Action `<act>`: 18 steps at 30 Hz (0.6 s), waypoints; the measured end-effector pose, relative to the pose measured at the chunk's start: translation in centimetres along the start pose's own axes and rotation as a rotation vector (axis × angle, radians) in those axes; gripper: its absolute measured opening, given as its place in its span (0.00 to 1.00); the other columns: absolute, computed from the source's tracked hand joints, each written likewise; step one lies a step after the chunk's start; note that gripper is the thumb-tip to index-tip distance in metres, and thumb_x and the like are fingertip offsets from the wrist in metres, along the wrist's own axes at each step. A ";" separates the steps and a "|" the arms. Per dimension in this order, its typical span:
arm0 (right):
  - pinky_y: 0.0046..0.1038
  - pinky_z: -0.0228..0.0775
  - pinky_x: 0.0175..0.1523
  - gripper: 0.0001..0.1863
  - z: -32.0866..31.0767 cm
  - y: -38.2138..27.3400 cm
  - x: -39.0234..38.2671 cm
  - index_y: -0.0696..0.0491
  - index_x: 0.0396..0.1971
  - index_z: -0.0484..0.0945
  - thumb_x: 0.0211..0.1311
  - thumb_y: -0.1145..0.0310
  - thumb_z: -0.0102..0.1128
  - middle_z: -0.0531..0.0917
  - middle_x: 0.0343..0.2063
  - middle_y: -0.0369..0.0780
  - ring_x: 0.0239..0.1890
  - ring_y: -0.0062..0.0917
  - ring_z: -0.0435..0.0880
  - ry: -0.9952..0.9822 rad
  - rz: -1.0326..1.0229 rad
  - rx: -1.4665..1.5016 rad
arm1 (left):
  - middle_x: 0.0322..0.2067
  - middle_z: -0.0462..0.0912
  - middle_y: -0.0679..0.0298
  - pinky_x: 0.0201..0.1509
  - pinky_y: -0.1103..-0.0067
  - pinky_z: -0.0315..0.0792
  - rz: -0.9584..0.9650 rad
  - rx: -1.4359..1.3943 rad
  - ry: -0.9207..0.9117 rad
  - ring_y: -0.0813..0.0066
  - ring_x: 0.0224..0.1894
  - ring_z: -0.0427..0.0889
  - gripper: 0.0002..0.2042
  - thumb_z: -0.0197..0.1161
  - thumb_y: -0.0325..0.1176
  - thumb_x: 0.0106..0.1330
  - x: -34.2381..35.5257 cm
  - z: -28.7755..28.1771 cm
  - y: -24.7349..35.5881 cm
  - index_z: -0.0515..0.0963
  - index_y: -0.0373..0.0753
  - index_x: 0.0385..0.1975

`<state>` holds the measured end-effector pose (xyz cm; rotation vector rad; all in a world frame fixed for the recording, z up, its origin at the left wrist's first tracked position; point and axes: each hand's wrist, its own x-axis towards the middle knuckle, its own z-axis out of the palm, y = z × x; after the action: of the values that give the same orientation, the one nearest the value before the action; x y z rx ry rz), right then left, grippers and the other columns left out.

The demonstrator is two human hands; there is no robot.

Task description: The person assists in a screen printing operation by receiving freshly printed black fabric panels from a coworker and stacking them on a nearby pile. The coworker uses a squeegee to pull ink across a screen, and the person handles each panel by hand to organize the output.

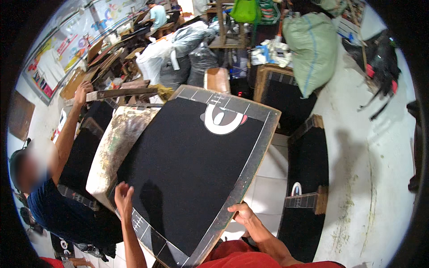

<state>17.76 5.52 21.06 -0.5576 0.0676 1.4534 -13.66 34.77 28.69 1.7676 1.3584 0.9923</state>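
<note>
A large black board (187, 165) with thin white lines and a white round mark near its far end lies tilted in front of me. My right hand (241, 213) grips its near right edge. My left hand (124, 196) rests flat on its near left part, fingers together. Under the board's left side sits a stained whitish slab (114, 145).
A person in a dark blue shirt (53, 205) stands at the left, one hand (82, 91) raised on a wooden strip. More black boards (306, 178) lean at the right on a tiled floor. Stuffed sacks (310, 49) and bags pile at the back.
</note>
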 end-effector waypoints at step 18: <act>0.38 0.64 0.56 0.27 -13.2 -8.7 -17.3 0.55 0.46 0.72 0.40 0.85 0.62 0.77 0.42 0.40 0.48 0.35 0.75 -0.024 -0.406 -0.018 | 0.18 0.76 0.68 0.23 0.81 0.62 0.353 0.018 -0.503 0.83 0.19 0.71 0.17 0.67 0.45 0.52 11.5 18.5 39.4 0.78 0.35 0.20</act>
<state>27.43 -15.75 18.75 -0.5332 -0.0745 1.0658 22.18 36.13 55.94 2.1320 0.7607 0.6385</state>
